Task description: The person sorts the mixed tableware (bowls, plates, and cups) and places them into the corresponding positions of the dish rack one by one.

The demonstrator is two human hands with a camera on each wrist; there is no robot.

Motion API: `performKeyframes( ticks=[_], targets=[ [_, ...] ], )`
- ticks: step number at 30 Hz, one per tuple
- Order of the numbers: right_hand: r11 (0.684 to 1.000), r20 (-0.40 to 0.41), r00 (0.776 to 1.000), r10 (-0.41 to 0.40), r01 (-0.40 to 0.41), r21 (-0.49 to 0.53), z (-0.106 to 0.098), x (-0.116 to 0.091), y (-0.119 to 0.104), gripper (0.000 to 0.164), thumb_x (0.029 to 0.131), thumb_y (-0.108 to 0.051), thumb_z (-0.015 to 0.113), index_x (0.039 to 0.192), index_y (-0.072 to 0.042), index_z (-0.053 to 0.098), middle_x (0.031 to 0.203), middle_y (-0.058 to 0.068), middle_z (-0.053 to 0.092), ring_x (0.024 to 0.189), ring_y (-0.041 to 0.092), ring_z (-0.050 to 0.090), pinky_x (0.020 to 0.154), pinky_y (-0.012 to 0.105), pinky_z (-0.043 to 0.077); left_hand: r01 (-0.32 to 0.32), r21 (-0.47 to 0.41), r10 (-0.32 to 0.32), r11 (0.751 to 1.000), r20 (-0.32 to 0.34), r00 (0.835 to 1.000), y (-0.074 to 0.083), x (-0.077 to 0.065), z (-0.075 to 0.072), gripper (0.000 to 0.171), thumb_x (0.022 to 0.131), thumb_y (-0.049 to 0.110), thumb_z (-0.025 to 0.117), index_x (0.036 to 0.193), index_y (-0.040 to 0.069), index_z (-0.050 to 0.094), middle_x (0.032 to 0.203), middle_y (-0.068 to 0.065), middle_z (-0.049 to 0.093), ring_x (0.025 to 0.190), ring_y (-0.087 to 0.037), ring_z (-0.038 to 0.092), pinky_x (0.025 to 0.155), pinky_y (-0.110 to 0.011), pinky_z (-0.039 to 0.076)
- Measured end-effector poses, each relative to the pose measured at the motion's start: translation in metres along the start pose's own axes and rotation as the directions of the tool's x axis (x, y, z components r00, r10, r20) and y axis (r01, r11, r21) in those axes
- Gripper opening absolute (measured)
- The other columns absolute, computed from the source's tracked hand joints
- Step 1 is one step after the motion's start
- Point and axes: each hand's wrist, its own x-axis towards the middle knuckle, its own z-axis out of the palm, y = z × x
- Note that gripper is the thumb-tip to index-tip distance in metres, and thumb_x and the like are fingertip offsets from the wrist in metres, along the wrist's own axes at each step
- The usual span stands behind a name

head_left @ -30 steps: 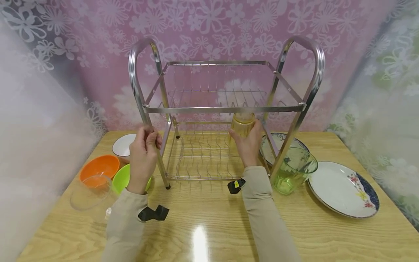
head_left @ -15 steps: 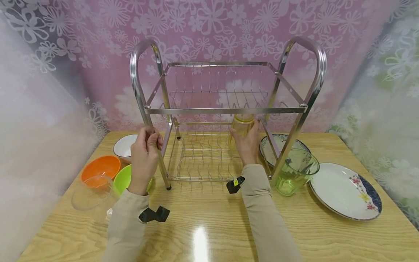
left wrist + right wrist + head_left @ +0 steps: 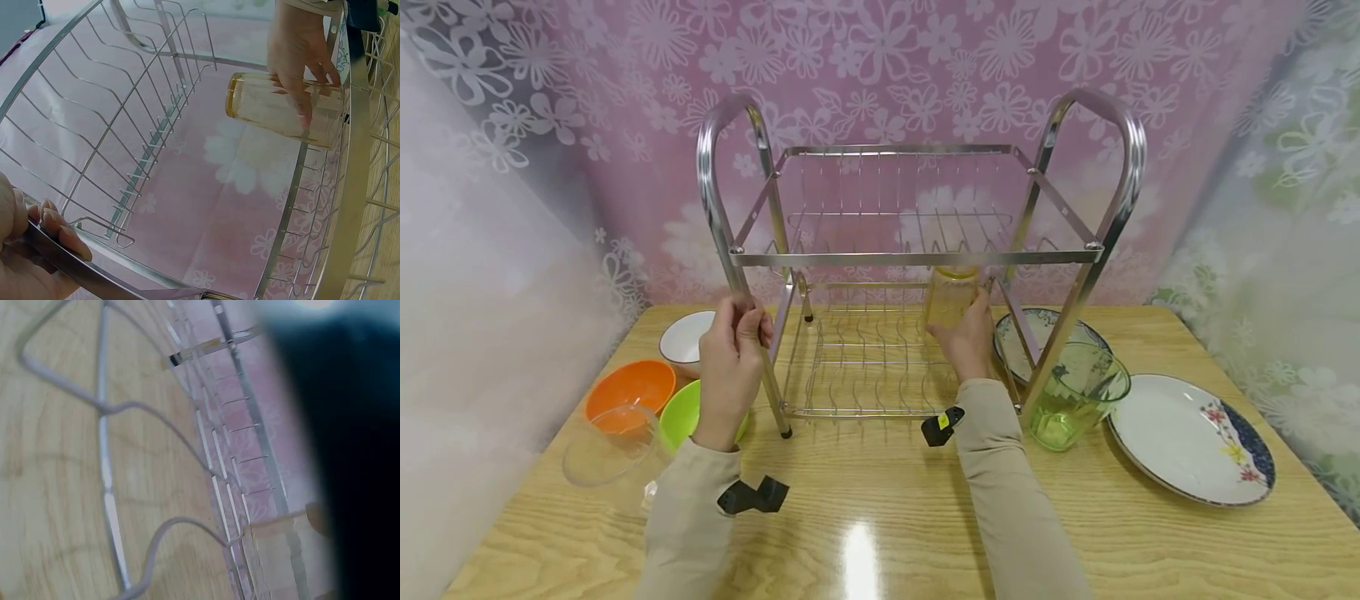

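Note:
My left hand grips the left front post of a two-tier metal dish rack. In the left wrist view, its fingers curl round the dark metal tube. Reaching inside the rack under the upper tier, my right hand holds a clear yellow drinking glass at the back right of the lower wire shelf. Thumb and fingers lie on either side of the glass, which stands upright there. The right wrist view shows part of the clear glass beside the shelf wires, with a dark shape covering much of the right side.
Left of the rack are a white bowl, an orange bowl, a green bowl and a clear glass bowl. To the right stand a green glass, a patterned plate and a white flowered plate.
My right hand and the yellow glass have shifted slightly down and to the left within the rack. The left hand keeps its grip on the post.

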Motion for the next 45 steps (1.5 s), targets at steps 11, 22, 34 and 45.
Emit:
performKeyframes(
  ticks=[11, 22, 34, 45],
  targets=[
    [1.000, 0.027, 1.000, 0.002, -0.002, 0.017, 0.004, -0.001, 0.004, 0.098, 0.084, -0.002, 0.073, 0.153, -0.006, 0.003, 0.152, 0.029, 0.020, 0.139, 0.044, 0.025, 0.109, 0.054, 0.030, 0.021, 0.014, -0.021, 1.000, 0.000, 1.000, -0.001, 0.001, -0.002, 0.018, 0.102, 0.006, 0.043, 0.093, -0.008, 0.047, 0.075, -0.017, 0.056, 0.062, -0.013, 0.051, 0.059, -0.013, 0.045],
    [0.987, 0.114, 0.986, 0.125, -0.112, -0.118, 0.002, -0.003, 0.013, 0.097, 0.085, -0.003, 0.070, 0.151, -0.004, -0.002, 0.150, 0.035, 0.017, 0.136, 0.049, 0.025, 0.106, 0.056, 0.033, 0.006, -0.010, -0.006, 1.000, 0.005, 1.000, -0.001, 0.001, 0.000, 0.018, 0.102, 0.006, 0.043, 0.094, -0.009, 0.048, 0.075, -0.016, 0.056, 0.063, -0.013, 0.050, 0.059, -0.013, 0.045],
    [0.968, 0.148, 0.970, 0.192, -0.163, -0.188, 0.001, -0.003, 0.013, 0.083, 0.094, -0.012, 0.057, 0.152, -0.002, -0.003, 0.124, 0.033, 0.053, 0.105, 0.042, 0.055, 0.080, 0.049, 0.046, 0.037, -0.012, -0.037, 0.999, 0.003, 0.999, -0.001, 0.000, 0.001, 0.020, 0.103, 0.009, 0.043, 0.094, -0.009, 0.047, 0.076, -0.017, 0.056, 0.063, -0.015, 0.051, 0.059, -0.014, 0.045],
    [0.946, 0.192, 0.976, -0.107, 0.159, -0.281, 0.014, 0.002, 0.005, 0.096, 0.086, -0.026, 0.075, 0.156, -0.018, 0.010, 0.158, 0.023, 0.010, 0.139, 0.054, 0.009, 0.101, 0.077, 0.013, 0.030, 0.000, -0.030, 1.000, 0.009, 1.000, -0.001, -0.001, 0.002, 0.020, 0.103, 0.009, 0.042, 0.094, -0.008, 0.047, 0.075, -0.016, 0.056, 0.063, -0.019, 0.051, 0.058, -0.015, 0.044]
  ],
)
